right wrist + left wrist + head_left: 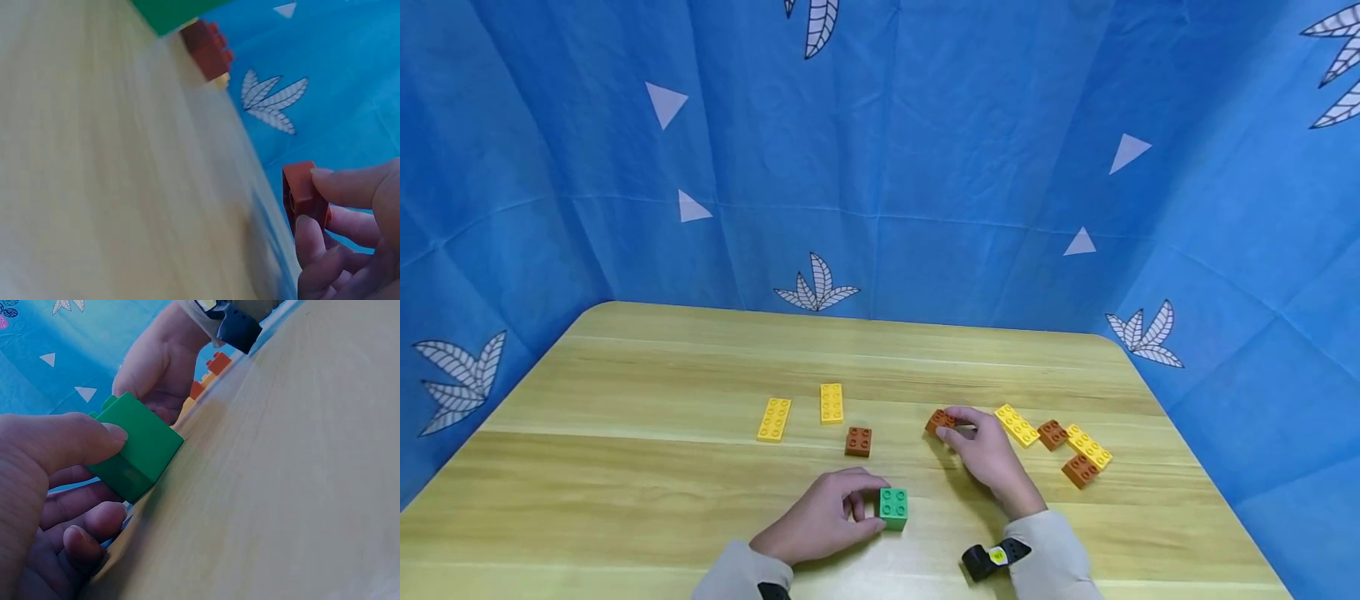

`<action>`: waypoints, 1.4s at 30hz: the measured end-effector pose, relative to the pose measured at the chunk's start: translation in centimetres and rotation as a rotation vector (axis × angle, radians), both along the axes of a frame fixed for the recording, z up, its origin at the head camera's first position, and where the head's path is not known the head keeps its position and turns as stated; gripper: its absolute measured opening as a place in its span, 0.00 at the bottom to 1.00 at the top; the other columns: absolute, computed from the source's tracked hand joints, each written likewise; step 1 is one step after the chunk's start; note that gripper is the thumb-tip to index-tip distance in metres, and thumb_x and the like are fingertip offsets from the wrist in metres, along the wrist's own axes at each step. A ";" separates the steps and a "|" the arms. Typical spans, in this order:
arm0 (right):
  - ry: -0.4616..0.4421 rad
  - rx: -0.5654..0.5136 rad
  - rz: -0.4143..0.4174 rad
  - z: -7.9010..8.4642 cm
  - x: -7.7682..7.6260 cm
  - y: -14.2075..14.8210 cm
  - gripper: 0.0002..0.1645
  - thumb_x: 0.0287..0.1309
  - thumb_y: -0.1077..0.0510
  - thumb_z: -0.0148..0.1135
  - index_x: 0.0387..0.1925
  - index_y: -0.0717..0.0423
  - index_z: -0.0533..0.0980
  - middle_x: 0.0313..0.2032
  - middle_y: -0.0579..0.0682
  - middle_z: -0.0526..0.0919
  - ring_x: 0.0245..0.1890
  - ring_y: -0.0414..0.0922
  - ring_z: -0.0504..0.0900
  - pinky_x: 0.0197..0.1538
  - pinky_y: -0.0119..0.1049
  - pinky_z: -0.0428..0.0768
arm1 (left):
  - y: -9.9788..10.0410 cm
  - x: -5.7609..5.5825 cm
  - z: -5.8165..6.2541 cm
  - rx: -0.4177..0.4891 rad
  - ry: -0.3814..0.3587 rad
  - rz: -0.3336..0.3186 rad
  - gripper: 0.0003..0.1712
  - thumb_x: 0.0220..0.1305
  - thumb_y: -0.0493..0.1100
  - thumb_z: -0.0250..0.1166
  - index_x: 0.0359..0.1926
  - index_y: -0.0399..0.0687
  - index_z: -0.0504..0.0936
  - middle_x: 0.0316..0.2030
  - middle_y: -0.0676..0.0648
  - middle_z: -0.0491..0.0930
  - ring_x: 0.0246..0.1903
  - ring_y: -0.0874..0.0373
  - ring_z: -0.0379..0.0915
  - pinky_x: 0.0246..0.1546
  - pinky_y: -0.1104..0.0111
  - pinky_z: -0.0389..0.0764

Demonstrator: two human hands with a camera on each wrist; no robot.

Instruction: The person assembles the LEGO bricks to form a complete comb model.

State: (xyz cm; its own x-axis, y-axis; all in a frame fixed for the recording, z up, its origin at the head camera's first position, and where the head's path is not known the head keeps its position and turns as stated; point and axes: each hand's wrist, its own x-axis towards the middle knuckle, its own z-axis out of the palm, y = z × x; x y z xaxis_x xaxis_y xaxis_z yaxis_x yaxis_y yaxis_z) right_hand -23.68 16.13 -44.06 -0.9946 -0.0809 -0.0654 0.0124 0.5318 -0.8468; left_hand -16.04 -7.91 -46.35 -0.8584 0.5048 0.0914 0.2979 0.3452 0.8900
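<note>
A green toy brick [893, 508] with studs on top is pinched between the thumb and fingers of my left hand [827, 515], low over the front middle of the table. In the left wrist view the thumb presses on the side of the green brick [140, 447]. Farther back and to the right, my right hand [988, 454] pinches a brown brick [940, 422]. Seen from the right wrist, this brown brick [304, 190] is tilted, its hollow underside partly showing, and looks raised off the table. Another brown brick [858, 442] lies between the hands, touched by neither.
Two yellow plates [773, 419] [831, 403] lie left of centre on the wooden table [625, 492]. Right of my right hand are a yellow plate [1017, 425], a brown brick [1052, 434], another yellow plate [1088, 447] and a brown brick [1080, 471]. A blue curtain [880, 167] hangs behind.
</note>
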 end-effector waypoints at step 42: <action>0.015 0.002 0.614 3.9 4.7 -1.7 0.23 0.58 0.53 0.64 0.53 0.56 0.75 0.44 0.49 0.79 0.34 0.39 0.78 0.31 0.32 0.79 | 0.0 -0.2 -0.6 -0.009 0.074 -0.015 0.19 0.54 0.43 0.70 0.49 0.57 0.81 0.34 0.59 0.77 0.26 0.69 0.70 0.24 0.75 0.76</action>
State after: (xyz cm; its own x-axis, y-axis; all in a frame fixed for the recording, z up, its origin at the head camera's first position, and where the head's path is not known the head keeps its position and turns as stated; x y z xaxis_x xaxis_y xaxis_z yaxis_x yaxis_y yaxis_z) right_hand -18.98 14.46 -40.15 -0.7671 -0.6393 -0.0528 -0.3086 0.4398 -0.8434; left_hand -16.22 -7.92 -46.94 -0.8416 0.5189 0.1500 0.3683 0.3481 0.8621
